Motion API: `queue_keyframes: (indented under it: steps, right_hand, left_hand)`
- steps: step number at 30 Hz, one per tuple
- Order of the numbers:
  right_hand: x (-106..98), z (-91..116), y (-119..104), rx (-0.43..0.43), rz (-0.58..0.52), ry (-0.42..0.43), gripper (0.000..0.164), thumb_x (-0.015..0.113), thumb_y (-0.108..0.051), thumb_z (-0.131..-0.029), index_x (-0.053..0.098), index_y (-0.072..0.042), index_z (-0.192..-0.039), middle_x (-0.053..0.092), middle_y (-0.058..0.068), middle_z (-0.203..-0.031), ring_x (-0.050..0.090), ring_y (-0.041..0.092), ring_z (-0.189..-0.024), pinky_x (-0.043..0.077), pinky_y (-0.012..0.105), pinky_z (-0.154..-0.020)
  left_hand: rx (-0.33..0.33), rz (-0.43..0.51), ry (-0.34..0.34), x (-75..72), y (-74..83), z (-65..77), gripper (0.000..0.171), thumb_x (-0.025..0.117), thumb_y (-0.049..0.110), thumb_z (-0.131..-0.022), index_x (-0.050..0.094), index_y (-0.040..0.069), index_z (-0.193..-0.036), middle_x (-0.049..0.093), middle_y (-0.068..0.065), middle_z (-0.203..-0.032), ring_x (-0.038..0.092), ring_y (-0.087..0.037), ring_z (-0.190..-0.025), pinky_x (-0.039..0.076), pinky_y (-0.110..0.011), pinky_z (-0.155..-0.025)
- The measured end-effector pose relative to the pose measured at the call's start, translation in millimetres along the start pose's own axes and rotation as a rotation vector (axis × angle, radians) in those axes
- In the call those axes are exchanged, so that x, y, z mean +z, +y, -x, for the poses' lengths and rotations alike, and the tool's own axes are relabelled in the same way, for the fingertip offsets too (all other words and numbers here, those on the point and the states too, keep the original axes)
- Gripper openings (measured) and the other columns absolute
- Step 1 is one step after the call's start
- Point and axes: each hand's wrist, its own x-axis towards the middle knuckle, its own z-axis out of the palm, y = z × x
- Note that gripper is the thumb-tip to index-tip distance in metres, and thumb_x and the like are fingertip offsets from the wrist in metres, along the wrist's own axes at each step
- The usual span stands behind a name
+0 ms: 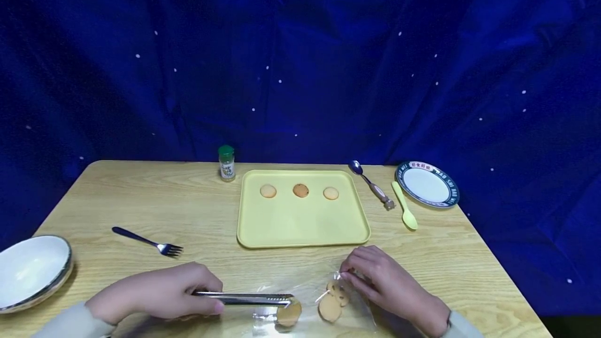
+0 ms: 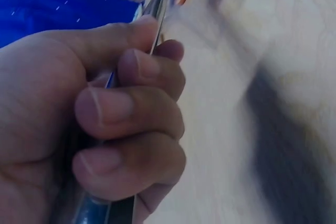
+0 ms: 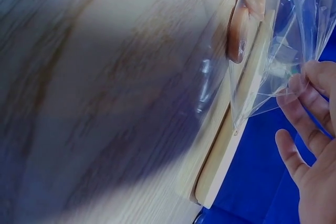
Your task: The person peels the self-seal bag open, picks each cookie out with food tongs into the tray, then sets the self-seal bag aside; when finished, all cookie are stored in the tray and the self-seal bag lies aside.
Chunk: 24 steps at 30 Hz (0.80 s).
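My left hand (image 1: 169,292) grips metal tongs (image 1: 255,300), fingers wrapped round the handle in the left wrist view. The tongs' tips reach right to a round cookie (image 1: 288,315) at the left part of a clear plastic bag (image 1: 359,313). Further right in the bag lie more cookies (image 1: 330,309), one round and some smaller pieces overlapping it. My right hand (image 1: 382,281) pinches the bag's upper right edge between thumb and fingertips. In the right wrist view the bag (image 3: 299,30) stretches up from those fingertips, with brown cookies (image 3: 239,35) showing through it.
Behind the bag is a yellow tray (image 1: 300,228) carrying three round cookies in a row. A green-capped shaker (image 1: 227,164) stands beside it. A fork (image 1: 147,241) and bowl (image 1: 33,270) are left; a metal spoon (image 1: 371,184), yellow spoon (image 1: 405,206) and plate (image 1: 427,184) right.
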Motion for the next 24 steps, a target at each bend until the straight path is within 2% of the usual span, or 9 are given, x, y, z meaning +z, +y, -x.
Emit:
queue_keyframes:
  steps: [3, 7, 8, 14, 16, 18, 21, 23, 24]
  right_hand:
    - [0.7, 0.5, 0.5, 0.000, -0.013, -0.005, 0.009, 0.066, -0.023, -0.093, 0.062, -0.030, -0.095, 0.059, -0.024, -0.094, 0.056, -0.004, -0.091, 0.049, 0.026, -0.083]
    - [1.4, 0.7, 0.7, 0.008, -0.014, -0.011, 0.008, 0.065, -0.024, -0.093, 0.062, -0.031, -0.096, 0.059, -0.025, -0.095, 0.056, -0.004, -0.092, 0.049, 0.025, -0.083]
    - [1.6, 0.5, 0.8, 0.005, -0.014, -0.010, 0.009, 0.065, -0.024, -0.093, 0.062, -0.031, -0.096, 0.059, -0.024, -0.095, 0.056, -0.004, -0.092, 0.050, 0.025, -0.083]
    - [2.2, -0.3, 0.6, -0.004, -0.001, -0.010, 0.010, 0.066, -0.022, -0.093, 0.062, -0.031, -0.095, 0.059, -0.025, -0.095, 0.056, -0.004, -0.092, 0.049, 0.026, -0.084]
    - [2.4, -0.4, 0.2, -0.003, 0.003, -0.008, 0.010, 0.066, -0.023, -0.093, 0.061, -0.031, -0.095, 0.058, -0.025, -0.095, 0.056, -0.004, -0.092, 0.049, 0.026, -0.084]
    - [2.9, -0.4, -0.1, -0.007, 0.003, -0.005, 0.010, 0.066, -0.023, -0.093, 0.061, -0.031, -0.095, 0.058, -0.025, -0.095, 0.056, -0.004, -0.092, 0.049, 0.025, -0.084]
    - [3.3, -0.7, -0.5, -0.011, -0.003, -0.004, 0.010, 0.066, -0.022, -0.093, 0.062, -0.031, -0.095, 0.059, -0.024, -0.095, 0.056, -0.005, -0.091, 0.049, 0.025, -0.084]
    - [3.1, -1.1, -0.6, -0.008, -0.003, -0.006, 0.010, 0.066, -0.022, -0.092, 0.062, -0.031, -0.095, 0.058, -0.024, -0.095, 0.056, -0.005, -0.091, 0.049, 0.025, -0.084]
    - [2.8, -1.4, -0.7, -0.001, -0.002, -0.010, 0.010, 0.066, -0.023, -0.093, 0.062, -0.031, -0.095, 0.058, -0.025, -0.095, 0.056, -0.006, -0.091, 0.049, 0.025, -0.084]
  left_hand:
    - [-0.046, 0.193, -0.054, -6.4, -1.0, 12.7, 0.038, 0.052, 0.021, -0.100, 0.044, 0.003, -0.068, 0.039, -0.009, -0.050, 0.035, 0.013, -0.046, 0.034, -0.010, -0.043]
    - [-0.120, 0.411, -0.087, -15.9, -4.1, 29.7, 0.032, 0.051, 0.015, -0.100, 0.048, -0.003, -0.073, 0.036, -0.022, -0.048, 0.035, 0.011, -0.039, 0.028, -0.010, -0.034]
    - [-0.134, 0.438, -0.084, -18.7, -5.2, 33.9, 0.031, 0.050, 0.013, -0.100, 0.050, -0.004, -0.074, 0.035, -0.024, -0.049, 0.035, 0.010, -0.038, 0.026, -0.010, -0.032]
    - [-0.169, 0.460, -0.020, -43.8, -16.2, 55.2, 0.026, 0.043, 0.007, -0.102, 0.053, -0.006, -0.082, 0.033, -0.027, -0.053, 0.033, 0.007, -0.037, 0.022, -0.018, -0.024]
    - [-0.172, 0.415, 0.034, -53.3, -21.0, 56.3, 0.026, 0.042, 0.007, -0.103, 0.053, -0.006, -0.083, 0.033, -0.027, -0.054, 0.033, 0.006, -0.037, 0.023, -0.019, -0.024]
    - [-0.180, 0.314, 0.118, -59.0, -23.8, 52.6, 0.027, 0.043, 0.011, -0.103, 0.054, -0.001, -0.081, 0.034, -0.016, -0.051, 0.033, 0.007, -0.039, 0.025, -0.017, -0.026]
    - [-0.193, 0.007, 0.307, -58.9, -23.0, 37.8, 0.029, 0.050, 0.020, -0.101, 0.052, 0.011, -0.074, 0.035, 0.005, -0.053, 0.032, 0.008, -0.044, 0.030, -0.014, -0.036]
    - [-0.240, -0.188, 0.413, -56.2, -19.6, 23.4, 0.030, 0.053, 0.026, -0.100, 0.049, 0.017, -0.072, 0.035, 0.016, -0.058, 0.031, 0.006, -0.047, 0.030, -0.016, -0.041]
    - [-0.265, -0.278, 0.456, -54.7, -17.7, 15.9, 0.031, 0.054, 0.028, -0.100, 0.047, 0.019, -0.071, 0.033, 0.016, -0.059, 0.030, 0.005, -0.048, 0.030, -0.017, -0.043]
